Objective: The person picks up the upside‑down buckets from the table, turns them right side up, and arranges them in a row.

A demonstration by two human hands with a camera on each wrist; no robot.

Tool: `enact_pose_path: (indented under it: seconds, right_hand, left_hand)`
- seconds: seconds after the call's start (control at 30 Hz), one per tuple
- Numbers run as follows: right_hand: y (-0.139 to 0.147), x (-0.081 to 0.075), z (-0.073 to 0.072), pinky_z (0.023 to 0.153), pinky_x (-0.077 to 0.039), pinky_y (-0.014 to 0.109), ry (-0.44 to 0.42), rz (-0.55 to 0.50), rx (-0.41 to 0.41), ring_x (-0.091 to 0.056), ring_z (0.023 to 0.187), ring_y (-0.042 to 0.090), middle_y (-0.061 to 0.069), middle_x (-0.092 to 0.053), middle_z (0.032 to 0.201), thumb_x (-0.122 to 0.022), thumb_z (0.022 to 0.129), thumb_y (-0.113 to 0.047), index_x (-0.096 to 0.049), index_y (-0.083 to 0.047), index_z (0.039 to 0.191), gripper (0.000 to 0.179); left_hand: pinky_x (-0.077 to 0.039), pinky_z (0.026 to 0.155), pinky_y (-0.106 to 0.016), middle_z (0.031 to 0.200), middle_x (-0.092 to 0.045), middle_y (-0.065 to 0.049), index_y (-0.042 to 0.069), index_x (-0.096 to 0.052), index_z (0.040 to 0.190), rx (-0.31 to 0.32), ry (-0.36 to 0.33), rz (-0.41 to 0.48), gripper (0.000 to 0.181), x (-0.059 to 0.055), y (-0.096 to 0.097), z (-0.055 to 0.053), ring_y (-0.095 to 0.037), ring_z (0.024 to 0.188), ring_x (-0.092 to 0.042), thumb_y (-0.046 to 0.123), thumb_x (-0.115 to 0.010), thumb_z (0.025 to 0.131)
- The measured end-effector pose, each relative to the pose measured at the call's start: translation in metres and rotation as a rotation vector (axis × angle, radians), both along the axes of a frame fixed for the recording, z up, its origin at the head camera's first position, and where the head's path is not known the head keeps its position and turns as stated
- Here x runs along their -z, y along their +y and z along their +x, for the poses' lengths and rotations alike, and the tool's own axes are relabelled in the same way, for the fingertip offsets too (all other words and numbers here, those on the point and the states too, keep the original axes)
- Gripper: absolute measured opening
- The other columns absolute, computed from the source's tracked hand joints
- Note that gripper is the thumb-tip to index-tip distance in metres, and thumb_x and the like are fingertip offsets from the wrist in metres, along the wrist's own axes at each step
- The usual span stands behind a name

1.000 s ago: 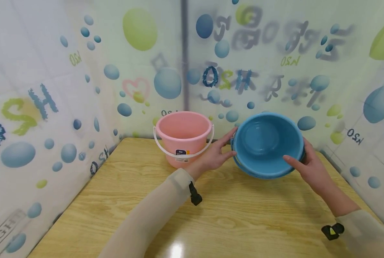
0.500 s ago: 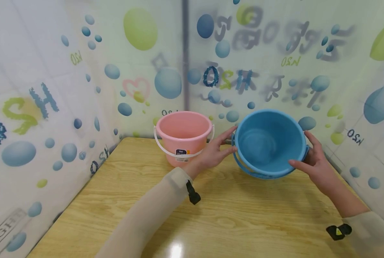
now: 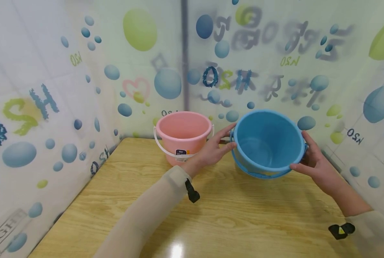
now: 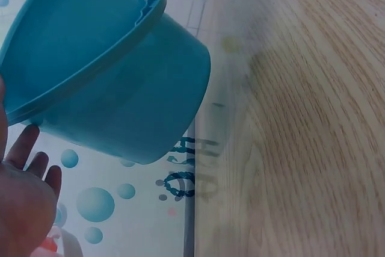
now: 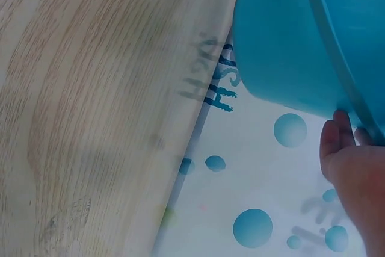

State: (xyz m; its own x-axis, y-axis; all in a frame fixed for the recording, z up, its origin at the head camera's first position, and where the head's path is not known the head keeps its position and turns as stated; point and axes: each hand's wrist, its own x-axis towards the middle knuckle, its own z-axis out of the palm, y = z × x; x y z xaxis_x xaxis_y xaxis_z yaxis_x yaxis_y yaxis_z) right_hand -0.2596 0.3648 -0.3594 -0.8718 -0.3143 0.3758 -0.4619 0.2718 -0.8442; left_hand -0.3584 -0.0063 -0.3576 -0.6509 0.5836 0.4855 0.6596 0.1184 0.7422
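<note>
A blue bucket (image 3: 267, 143) is held between my two hands at the right of the head view, its mouth tilted toward me. My left hand (image 3: 211, 150) grips its left rim, thumb in front and fingers toward the back. At the right rim, my right hand (image 3: 320, 168) holds it with the thumb on the front edge and the fingers behind the wall. The blue handle hangs down along the bucket's front. In the left wrist view the bucket (image 4: 132, 88) appears off the tabletop. A pink bucket (image 3: 182, 143) stands upright just left of it, partly hidden by my left hand.
Under everything lies a wood-grain table (image 3: 230, 215). A patterned curtain (image 3: 140, 71) with bubbles and lettering rises along the back and both sides, close behind the buckets. The pink bucket's white handle (image 3: 159, 145) hangs at its front.
The blue bucket has tilted more upright, so more of its outer front wall shows below the rim. My right hand has shifted slightly right with it. The pink bucket stays put.
</note>
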Motion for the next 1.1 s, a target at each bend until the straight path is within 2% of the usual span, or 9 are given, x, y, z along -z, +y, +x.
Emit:
enact_pose_path:
  seconds: [0.2,0.3,0.43,0.57,0.67,0.77,0.9,1.1]
  right_hand:
    - [0.0009,0.0001,0.0003,0.092,-0.06,0.016,0.001,0.03,-0.003,-0.058,0.131,-0.005,0.021,-0.026,0.179,-0.061,0.107,0.007,0.007,-0.029,0.178,0.105]
    - [0.0012,0.0008,0.0004,0.092,-0.059,0.015,0.001,0.037,0.004,-0.058,0.131,-0.006,0.02,-0.028,0.179,-0.06,0.108,0.006,0.006,-0.028,0.178,0.103]
    - [0.0013,0.0025,-0.0004,0.093,-0.058,0.013,-0.002,-0.004,-0.005,-0.056,0.131,-0.007,0.002,-0.04,0.171,-0.059,0.109,0.006,0.004,-0.028,0.178,0.099]
    - [0.0005,0.0032,-0.0017,0.091,-0.057,0.012,0.008,-0.018,0.008,-0.058,0.13,-0.006,-0.018,-0.049,0.154,-0.059,0.11,0.005,0.001,-0.026,0.179,0.097]
    - [-0.0015,0.0027,-0.0023,0.09,-0.058,0.012,0.026,0.008,0.036,-0.059,0.129,-0.006,-0.021,-0.05,0.15,-0.06,0.109,0.004,-0.001,-0.025,0.179,0.096]
    - [-0.0038,0.0027,-0.0026,0.09,-0.058,0.012,0.042,0.031,0.064,-0.059,0.128,-0.007,-0.021,-0.051,0.15,-0.061,0.109,0.003,-0.004,-0.023,0.179,0.094]
    - [-0.006,0.0031,-0.0032,0.091,-0.057,0.011,0.05,0.024,0.078,-0.06,0.127,-0.008,-0.02,-0.052,0.151,-0.061,0.11,0.002,-0.007,-0.019,0.179,0.09]
    - [-0.0082,0.0012,-0.0034,0.089,-0.056,0.011,0.035,0.103,0.146,-0.057,0.123,-0.013,-0.021,-0.049,0.149,-0.06,0.113,-0.009,-0.009,-0.019,0.179,0.084]
  left_hand:
    - [-0.052,0.122,-0.046,0.171,-0.046,-0.022,0.029,-0.023,0.177,0.059,-0.084,0.06,0.068,0.0008,-0.0009,0.0005,-0.037,0.156,-0.052,0.023,-0.055,0.117]
    - [-0.051,0.123,-0.045,0.173,-0.043,-0.022,0.028,-0.021,0.177,0.077,-0.103,0.074,0.069,0.0005,-0.0004,0.0009,-0.038,0.157,-0.051,0.018,-0.053,0.117]
    - [-0.052,0.122,-0.047,0.174,-0.043,-0.019,0.029,-0.018,0.178,0.065,-0.131,0.056,0.07,0.0005,-0.0013,0.0008,-0.039,0.156,-0.051,0.023,-0.053,0.118]
    - [-0.057,0.115,-0.049,0.173,-0.043,-0.014,0.042,-0.017,0.177,0.036,-0.181,0.018,0.079,0.0001,-0.0032,0.0014,-0.038,0.154,-0.053,0.03,-0.063,0.114]
    - [-0.06,0.111,-0.049,0.173,-0.042,-0.014,0.051,-0.017,0.174,0.033,-0.204,-0.005,0.087,-0.0006,-0.004,0.0021,-0.037,0.152,-0.054,0.031,-0.072,0.109]
    - [-0.06,0.11,-0.049,0.172,-0.043,-0.016,0.048,-0.015,0.175,0.042,-0.206,-0.016,0.091,-0.0002,-0.0043,0.0019,-0.037,0.151,-0.055,0.03,-0.073,0.108]
    - [-0.059,0.112,-0.051,0.171,-0.044,-0.015,0.039,-0.013,0.177,0.038,-0.223,-0.019,0.089,0.0002,-0.004,0.0024,-0.037,0.149,-0.056,0.028,-0.07,0.11]
    - [-0.057,0.114,-0.055,0.166,-0.05,-0.015,0.032,-0.013,0.178,-0.008,-0.257,-0.028,0.088,0.0004,-0.0028,0.004,-0.037,0.148,-0.057,0.031,-0.069,0.11]
